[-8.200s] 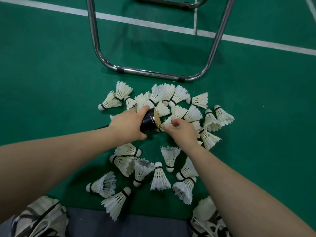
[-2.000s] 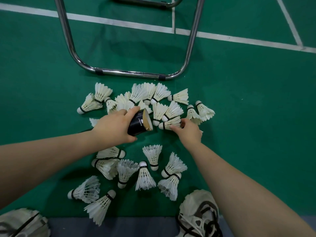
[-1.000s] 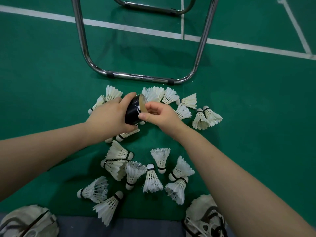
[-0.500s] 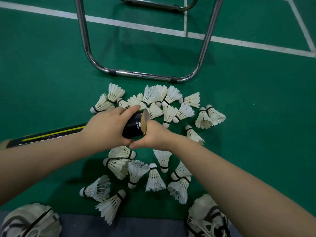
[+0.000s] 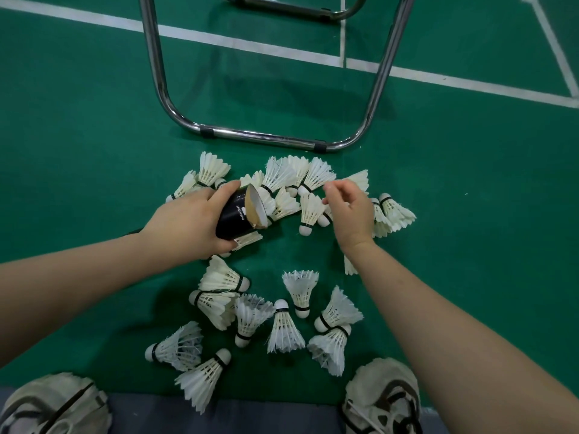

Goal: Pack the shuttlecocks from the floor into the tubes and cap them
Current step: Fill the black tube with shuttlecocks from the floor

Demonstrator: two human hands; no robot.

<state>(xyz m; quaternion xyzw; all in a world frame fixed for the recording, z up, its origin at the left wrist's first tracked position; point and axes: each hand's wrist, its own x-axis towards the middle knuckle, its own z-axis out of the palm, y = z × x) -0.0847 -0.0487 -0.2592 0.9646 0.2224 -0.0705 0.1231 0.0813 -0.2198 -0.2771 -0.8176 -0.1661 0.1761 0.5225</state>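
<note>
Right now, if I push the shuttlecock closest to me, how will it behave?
The shuttlecock is mostly thin feathers, so probably light. Its wide skirt and small cork suggest it would pivot, not roll straight. The slim quills look easy to bend.

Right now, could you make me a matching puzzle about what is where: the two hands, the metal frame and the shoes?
Things:
1 left hand
2 right hand
3 metal frame
4 shoes

Places or states:
A at the bottom edge of the view
B grips the black tube
C beyond the shuttlecocks, on the green floor
D over the far shuttlecocks, fingers relaxed

Pairs: 1-B, 2-D, 3-C, 4-A.
</note>
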